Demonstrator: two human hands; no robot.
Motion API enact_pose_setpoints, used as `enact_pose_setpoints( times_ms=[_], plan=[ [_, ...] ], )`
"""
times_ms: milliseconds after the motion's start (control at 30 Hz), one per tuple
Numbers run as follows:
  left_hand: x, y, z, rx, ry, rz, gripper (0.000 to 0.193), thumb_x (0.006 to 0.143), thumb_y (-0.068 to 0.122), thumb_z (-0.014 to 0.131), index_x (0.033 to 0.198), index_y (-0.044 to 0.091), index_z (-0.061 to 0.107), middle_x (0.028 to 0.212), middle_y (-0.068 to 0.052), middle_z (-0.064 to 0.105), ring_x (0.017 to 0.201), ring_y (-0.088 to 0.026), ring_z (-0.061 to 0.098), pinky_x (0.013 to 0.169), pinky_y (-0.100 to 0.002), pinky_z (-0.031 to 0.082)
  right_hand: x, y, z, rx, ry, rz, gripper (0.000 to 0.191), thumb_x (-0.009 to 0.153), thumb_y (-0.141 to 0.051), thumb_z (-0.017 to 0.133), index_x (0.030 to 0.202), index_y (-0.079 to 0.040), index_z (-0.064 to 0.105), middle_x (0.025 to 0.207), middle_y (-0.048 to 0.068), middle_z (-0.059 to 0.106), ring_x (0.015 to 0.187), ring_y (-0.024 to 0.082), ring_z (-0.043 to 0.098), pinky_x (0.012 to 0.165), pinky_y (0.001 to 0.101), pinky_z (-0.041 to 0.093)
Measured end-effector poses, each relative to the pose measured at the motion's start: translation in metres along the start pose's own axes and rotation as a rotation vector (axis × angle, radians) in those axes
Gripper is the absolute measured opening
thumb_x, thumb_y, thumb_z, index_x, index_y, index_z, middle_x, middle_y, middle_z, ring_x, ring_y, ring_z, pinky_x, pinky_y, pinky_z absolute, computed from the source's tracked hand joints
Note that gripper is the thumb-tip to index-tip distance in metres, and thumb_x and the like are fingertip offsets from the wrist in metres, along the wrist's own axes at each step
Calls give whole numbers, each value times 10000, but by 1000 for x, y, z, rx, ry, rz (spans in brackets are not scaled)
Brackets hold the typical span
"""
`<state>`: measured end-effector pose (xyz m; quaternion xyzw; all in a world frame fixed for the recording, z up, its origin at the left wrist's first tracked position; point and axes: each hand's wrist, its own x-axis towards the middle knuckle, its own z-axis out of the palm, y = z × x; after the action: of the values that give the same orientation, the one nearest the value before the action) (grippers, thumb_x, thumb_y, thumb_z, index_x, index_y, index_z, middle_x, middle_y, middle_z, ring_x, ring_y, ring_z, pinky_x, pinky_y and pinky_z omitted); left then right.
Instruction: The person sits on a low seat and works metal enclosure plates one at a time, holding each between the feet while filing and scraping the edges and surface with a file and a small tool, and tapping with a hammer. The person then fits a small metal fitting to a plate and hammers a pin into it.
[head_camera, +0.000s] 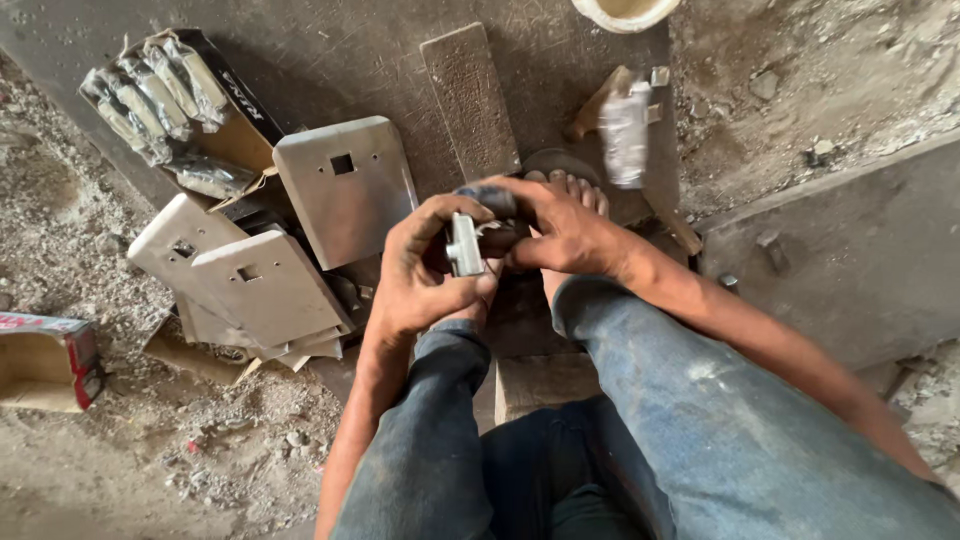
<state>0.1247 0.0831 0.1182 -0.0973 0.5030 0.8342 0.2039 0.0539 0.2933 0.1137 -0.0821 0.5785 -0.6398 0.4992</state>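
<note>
Over the dusty floor slab (560, 60) your left hand (420, 270) and right hand (565, 230) pinch one small metal part (464, 243) together, bracing it steady.

Two hands work together: the left hand (425, 270) and the right hand (560, 228), with one small metal lock part (465, 243) held between them. Three grey metal plates (348, 185) with square holes show plainly near the slab's left edge, with more stacked beneath, too hidden to count. One open cardboard box (235, 135) holds about five plastic-wrapped metal pieces (150, 95). One hammer (625, 125) lies near the slab's top right corner. One red carton (48, 360) sits on the ground. One flat metal bar (470, 100) lies on the slab.
</note>
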Motion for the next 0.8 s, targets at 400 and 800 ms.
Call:
enact_pose_setpoints(
  times_ms=[400, 800],
  plan=[
    [1, 12, 1, 758, 147, 206, 467, 764, 68, 797, 1211, 63, 659, 1135, -116, 659, 1001, -264, 717, 866, -344, 584, -11, 42, -5, 99, 111, 125, 223, 1021, -205, 651, 1133, -13, 669, 975, -1, 664, 884, 60, 558, 756, 242, 430],
    [4, 4, 6, 856, 259, 59, 378, 778, 105, 833, 1113, 64, 663, 1005, -100, 695, 874, -234, 719, 781, -348, 591, -9, 29, 5, 215, 310, 53, 132, 998, -103, 659, 1094, -33, 718, 920, 8, 753, 738, 25, 673, 514, 168, 507]
  ],
)
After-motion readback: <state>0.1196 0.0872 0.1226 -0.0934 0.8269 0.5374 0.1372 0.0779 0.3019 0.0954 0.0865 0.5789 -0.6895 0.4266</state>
